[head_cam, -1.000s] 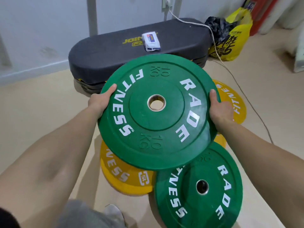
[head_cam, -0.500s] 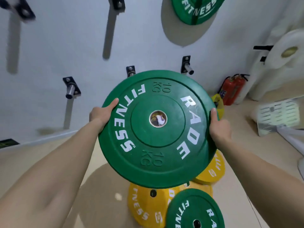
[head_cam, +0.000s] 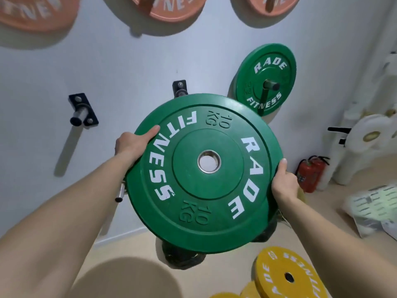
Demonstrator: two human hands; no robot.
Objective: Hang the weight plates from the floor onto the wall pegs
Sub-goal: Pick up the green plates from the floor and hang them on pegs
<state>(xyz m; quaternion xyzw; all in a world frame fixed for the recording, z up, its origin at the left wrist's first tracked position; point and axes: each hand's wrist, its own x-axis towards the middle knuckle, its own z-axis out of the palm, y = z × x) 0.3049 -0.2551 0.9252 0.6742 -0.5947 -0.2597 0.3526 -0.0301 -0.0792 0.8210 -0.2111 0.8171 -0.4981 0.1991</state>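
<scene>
Head view: I see the held green plate (head_cam: 206,173) up in front of the wall, tilted, its face towards me.
Left hand: my left hand (head_cam: 133,145) grips the rim at upper left, thumb flat on the face; the fingers are behind the rim, probably curled round it.
Right hand: my right hand (head_cam: 283,181) clamps the opposite rim at right, thumb along the edge.
Change: a second ago the plate hung over the floor stack; half a second ago it faced the wall from further back. Now it sits closer in, and its top edge covers the lower part of the middle peg (head_cam: 180,89).
Bore: only pale wall shows through the centre hole, so no peg is in it yet.
Neighbours: an empty peg (head_cam: 80,111) stands to the left, another peg (head_cam: 120,192) pokes out beside the plate's left edge, and a hung green plate (head_cam: 266,79) sits up to the right.
Meaning: I judge the carry is done and the lining-up is starting; the bore must rise to meet the middle peg.
Left over: yellow plates (head_cam: 287,276) lie on the floor.
</scene>
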